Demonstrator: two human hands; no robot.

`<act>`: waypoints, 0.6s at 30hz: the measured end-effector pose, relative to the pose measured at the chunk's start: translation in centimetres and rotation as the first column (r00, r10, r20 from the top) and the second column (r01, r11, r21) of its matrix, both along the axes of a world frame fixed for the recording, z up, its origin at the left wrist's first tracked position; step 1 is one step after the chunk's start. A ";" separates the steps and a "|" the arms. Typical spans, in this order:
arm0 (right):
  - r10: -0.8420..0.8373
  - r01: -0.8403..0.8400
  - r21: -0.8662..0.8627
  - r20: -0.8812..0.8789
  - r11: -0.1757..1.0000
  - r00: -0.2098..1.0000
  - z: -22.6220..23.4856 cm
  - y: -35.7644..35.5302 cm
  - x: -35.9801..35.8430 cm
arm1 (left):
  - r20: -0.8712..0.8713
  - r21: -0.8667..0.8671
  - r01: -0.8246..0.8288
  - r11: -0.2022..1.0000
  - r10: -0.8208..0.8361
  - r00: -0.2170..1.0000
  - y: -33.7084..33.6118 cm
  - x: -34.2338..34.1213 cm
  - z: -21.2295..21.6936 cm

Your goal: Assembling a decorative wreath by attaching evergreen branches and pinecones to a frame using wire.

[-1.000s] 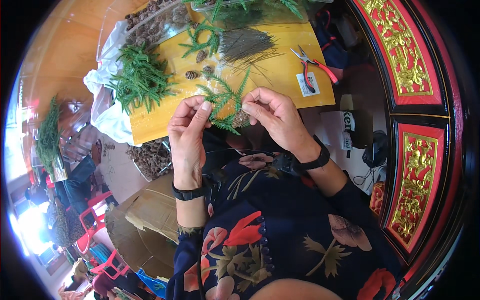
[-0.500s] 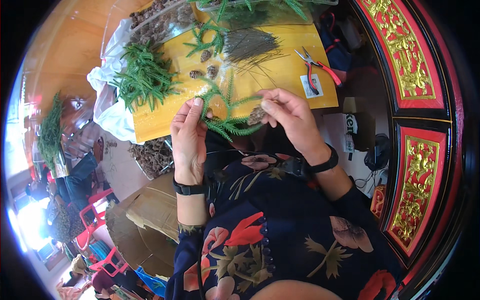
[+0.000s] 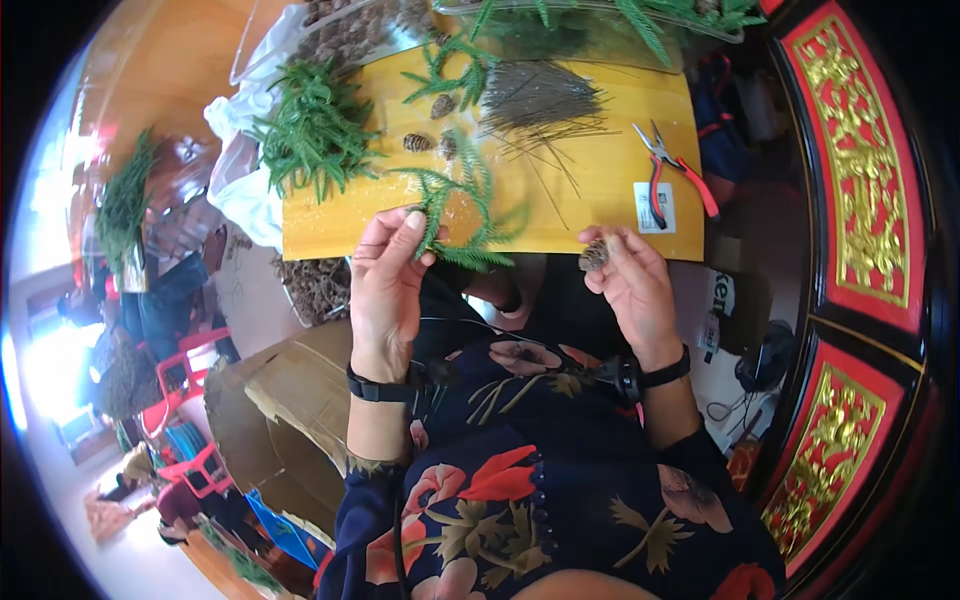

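Over the front edge of the yellow table [image 3: 590, 215], my left hand [image 3: 385, 285] pinches a ring of green artificial pine sprigs [image 3: 478, 252] at its left side. A brown pine cone [image 3: 594, 256] is held in the fingertips of my right hand [image 3: 637, 290], apart from the ring. Behind the ring lie loose cones, one striped [image 3: 417, 143] and another darker [image 3: 442, 106]. A second green ring [image 3: 432, 84] rests farther back, left of a bundle of thin dark wires [image 3: 535, 95].
Red-handled pliers [image 3: 660, 165] lie at the table's right, over a white label [image 3: 655, 207]. A heap of green sprigs [image 3: 315, 130] is on the left. Clear bins of cones [image 3: 365, 35] and greenery [image 3: 570, 35] stand at the back. Opened cardboard [image 3: 270, 420] sits lower left.
My right hand has moved right, away from the ring, carrying the pine cone. The ring stays in my left hand. The whole view has shifted slightly.
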State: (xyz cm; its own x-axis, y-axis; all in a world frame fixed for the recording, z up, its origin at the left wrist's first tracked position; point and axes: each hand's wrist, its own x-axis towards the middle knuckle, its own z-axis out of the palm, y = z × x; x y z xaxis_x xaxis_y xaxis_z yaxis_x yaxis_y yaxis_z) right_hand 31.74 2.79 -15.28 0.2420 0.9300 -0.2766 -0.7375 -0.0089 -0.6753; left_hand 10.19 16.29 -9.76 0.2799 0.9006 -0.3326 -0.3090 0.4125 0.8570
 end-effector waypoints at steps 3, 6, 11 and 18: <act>0.003 -0.001 0.023 -0.100 1.000 0.995 -0.3 -0.5 0.1 | -0.108 0.042 -0.002 0.999 0.006 0.994 -1.5 0.8 0.9; 0.021 -0.017 0.026 -0.160 1.000 0.987 -0.1 -0.8 0.0 | -0.049 0.022 -0.037 0.999 0.038 0.998 -2.5 0.6 0.9; 0.120 -0.109 0.064 -0.210 0.992 0.970 0.4 -1.1 -1.0 | 0.032 0.011 -0.078 0.997 0.078 0.996 -4.6 -1.2 0.5; 0.286 -0.285 0.027 -0.074 0.958 0.955 0.5 -1.2 -3.7 | 0.046 -0.083 -0.084 0.993 0.088 0.995 -7.8 -7.3 0.9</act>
